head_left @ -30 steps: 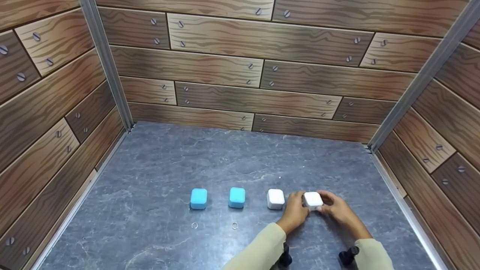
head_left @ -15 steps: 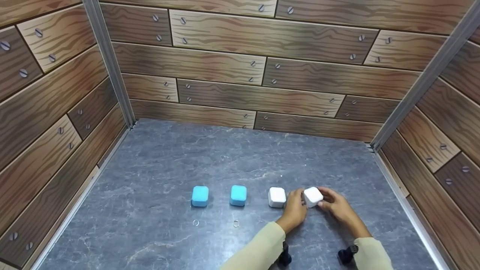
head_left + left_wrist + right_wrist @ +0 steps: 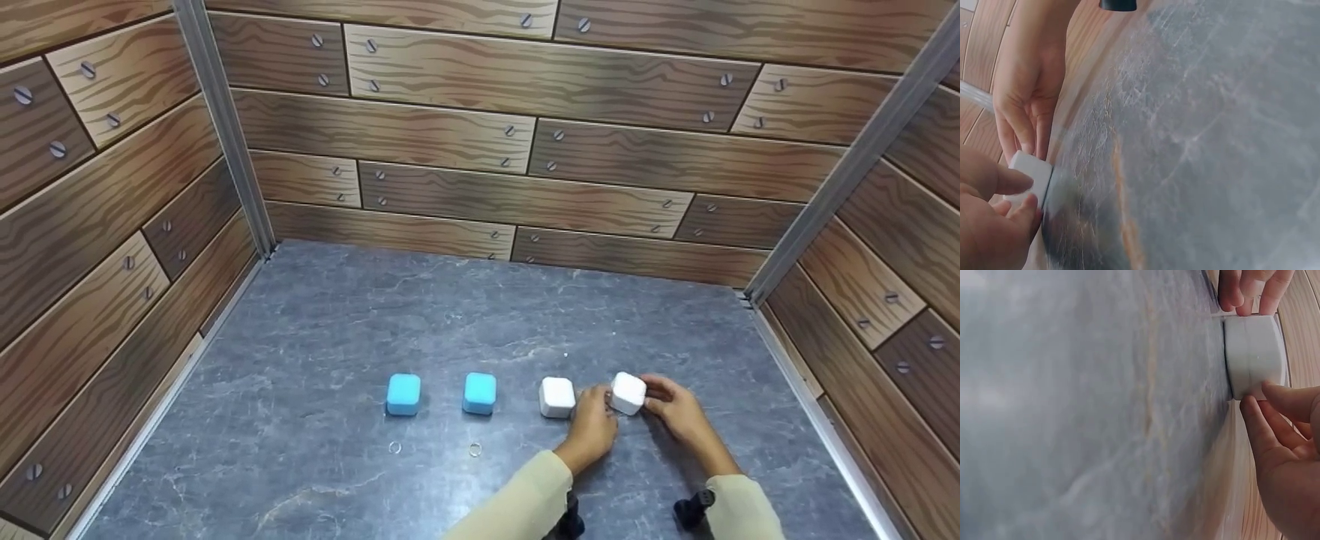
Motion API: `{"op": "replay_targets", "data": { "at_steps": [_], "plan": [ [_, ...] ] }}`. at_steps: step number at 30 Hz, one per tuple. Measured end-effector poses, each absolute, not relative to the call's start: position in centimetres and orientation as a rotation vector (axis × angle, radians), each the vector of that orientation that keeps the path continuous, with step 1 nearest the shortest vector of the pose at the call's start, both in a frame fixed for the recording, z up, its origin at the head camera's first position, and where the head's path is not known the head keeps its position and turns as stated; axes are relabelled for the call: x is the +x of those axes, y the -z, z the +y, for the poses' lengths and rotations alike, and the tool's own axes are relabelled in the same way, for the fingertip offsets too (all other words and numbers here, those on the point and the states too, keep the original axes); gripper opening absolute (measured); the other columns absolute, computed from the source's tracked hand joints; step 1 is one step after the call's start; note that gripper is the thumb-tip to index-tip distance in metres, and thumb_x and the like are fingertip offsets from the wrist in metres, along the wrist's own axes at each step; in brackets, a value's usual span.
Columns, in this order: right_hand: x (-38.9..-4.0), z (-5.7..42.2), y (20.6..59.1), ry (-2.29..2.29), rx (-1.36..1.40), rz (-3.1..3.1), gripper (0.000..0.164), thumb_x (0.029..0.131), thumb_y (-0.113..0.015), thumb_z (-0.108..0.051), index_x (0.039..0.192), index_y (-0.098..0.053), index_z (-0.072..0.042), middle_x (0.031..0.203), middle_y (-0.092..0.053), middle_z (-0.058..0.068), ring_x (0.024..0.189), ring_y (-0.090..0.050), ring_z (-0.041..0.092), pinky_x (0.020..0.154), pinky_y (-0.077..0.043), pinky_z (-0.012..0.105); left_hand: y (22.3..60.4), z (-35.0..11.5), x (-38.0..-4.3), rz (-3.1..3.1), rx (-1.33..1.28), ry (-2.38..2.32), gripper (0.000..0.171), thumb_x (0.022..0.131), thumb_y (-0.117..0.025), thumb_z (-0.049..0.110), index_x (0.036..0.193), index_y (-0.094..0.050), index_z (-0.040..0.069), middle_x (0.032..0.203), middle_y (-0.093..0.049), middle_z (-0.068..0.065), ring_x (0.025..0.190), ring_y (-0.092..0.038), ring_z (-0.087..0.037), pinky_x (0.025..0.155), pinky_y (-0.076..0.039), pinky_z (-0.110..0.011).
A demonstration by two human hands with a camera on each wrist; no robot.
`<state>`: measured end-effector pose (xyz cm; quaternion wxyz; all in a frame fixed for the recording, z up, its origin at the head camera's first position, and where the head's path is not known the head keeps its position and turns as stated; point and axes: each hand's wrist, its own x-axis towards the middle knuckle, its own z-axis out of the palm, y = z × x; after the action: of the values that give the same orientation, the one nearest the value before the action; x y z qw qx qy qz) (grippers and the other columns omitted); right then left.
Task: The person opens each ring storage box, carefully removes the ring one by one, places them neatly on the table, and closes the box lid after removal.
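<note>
A small white ring box (image 3: pixel 628 393) with rounded corners stands at the right end of a row, turned at an angle. My right hand (image 3: pixel 677 411) pinches its right side between thumb and fingers; a seam runs round the box (image 3: pixel 1255 357) in the right wrist view. On the other side is my left hand (image 3: pixel 592 427), its fingers loosely bent, the fingertips at the box's edge. In the left wrist view, the left thumb and finger (image 3: pixel 1013 183) lie in front of the box without gripping it. Left of that hand stands a second white box (image 3: pixel 557 397).
Two blue boxes (image 3: pixel 403 394) continue the row leftward. A thin ring (image 3: pixel 394 448) lies in front of one blue box and another ring (image 3: pixel 475 450) in front of the other. Wood-patterned walls (image 3: pixel 435 135) enclose the grey marbled table (image 3: pixel 337 315) on three sides.
The right-hand white box has turned from square-on to an angle in my right hand. My left hand has shifted slightly away from it. The other boxes and rings stay put.
</note>
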<state>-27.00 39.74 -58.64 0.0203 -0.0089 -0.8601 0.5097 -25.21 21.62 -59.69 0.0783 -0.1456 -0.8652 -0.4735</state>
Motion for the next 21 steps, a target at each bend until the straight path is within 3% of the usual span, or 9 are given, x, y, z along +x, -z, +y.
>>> {"op": "replay_targets", "data": {
  "at_steps": [9, 16, 21],
  "plan": [
    [-27.40, 39.82, 58.65, -1.560, 0.020, -2.726, 0.043, 0.092, -0.057, 0.007, 0.134, -0.051, 0.011, 0.130, -0.057, 0.031, 0.117, -0.060, 0.031, 0.082, -0.051, 0.015, 59.67, 21.79, -25.36, -2.581, -0.341, 1.574, 0.033, 0.073, -0.069, -0.004, 0.102, -0.059, 0.007, 0.093, -0.055, -0.001, 0.089, -0.051, -0.011, 0.080, -0.048, -0.021],
    [-27.67, 39.58, 58.51, -1.652, 0.026, -2.717, 0.045, 0.091, -0.060, 0.003, 0.133, -0.050, 0.013, 0.129, -0.058, 0.031, 0.111, -0.062, 0.019, 0.084, -0.052, 0.016, 59.93, 22.13, -25.64, -2.600, -0.340, 1.465, 0.054, 0.071, -0.072, -0.005, 0.123, -0.058, 0.003, 0.111, -0.059, -0.009, 0.107, -0.056, -0.021, 0.097, -0.049, -0.025],
    [-28.03, 39.54, 58.38, -1.668, 0.065, -2.696, 0.044, 0.091, -0.060, 0.003, 0.132, -0.050, 0.015, 0.127, -0.059, 0.032, 0.105, -0.062, 0.012, 0.084, -0.052, 0.017, 59.93, 22.02, -25.97, -2.602, -0.377, 1.450, 0.052, 0.075, -0.073, -0.002, 0.125, -0.060, 0.003, 0.113, -0.064, -0.009, 0.108, -0.058, -0.021, 0.097, -0.050, -0.026]
  ]
}}
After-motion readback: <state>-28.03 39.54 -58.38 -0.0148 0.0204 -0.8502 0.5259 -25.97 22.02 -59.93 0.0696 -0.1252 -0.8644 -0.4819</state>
